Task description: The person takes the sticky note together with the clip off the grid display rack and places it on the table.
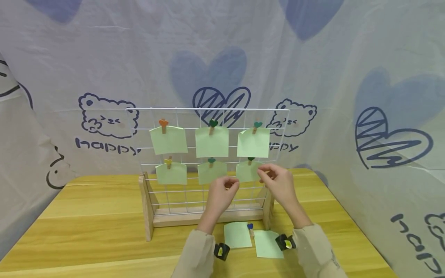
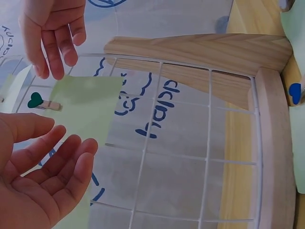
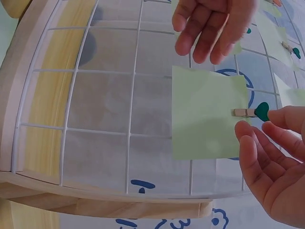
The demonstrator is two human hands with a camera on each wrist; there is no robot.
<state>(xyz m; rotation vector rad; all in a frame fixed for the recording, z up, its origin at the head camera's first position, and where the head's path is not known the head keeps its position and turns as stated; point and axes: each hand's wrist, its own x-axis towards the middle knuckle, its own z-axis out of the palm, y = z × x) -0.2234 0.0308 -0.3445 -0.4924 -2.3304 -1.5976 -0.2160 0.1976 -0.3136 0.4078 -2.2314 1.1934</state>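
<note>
A white wire grid [image 1: 208, 192] stands in a wooden base, with pale green paper notes clipped to it in two rows. My right hand [image 1: 281, 184] is beside the lower right note [image 3: 205, 119], its fingertips close to the dark green heart clip [image 3: 259, 112] at the note's top edge. The left wrist view shows a gap between that clip and the right hand's fingers. Lower and to the left, my left hand [image 1: 221, 195] is held before the grid with loosely bent fingers and nothing in them. The note hangs between the two hands.
On the wooden table [image 1: 87, 220], in front of the base, lie two loose green notes, a left one [image 1: 238, 234] and a right one [image 1: 268, 244]. A blue heart clip [image 1: 251, 229] lies between them. Behind the grid hangs a printed cloth [image 1: 139, 58].
</note>
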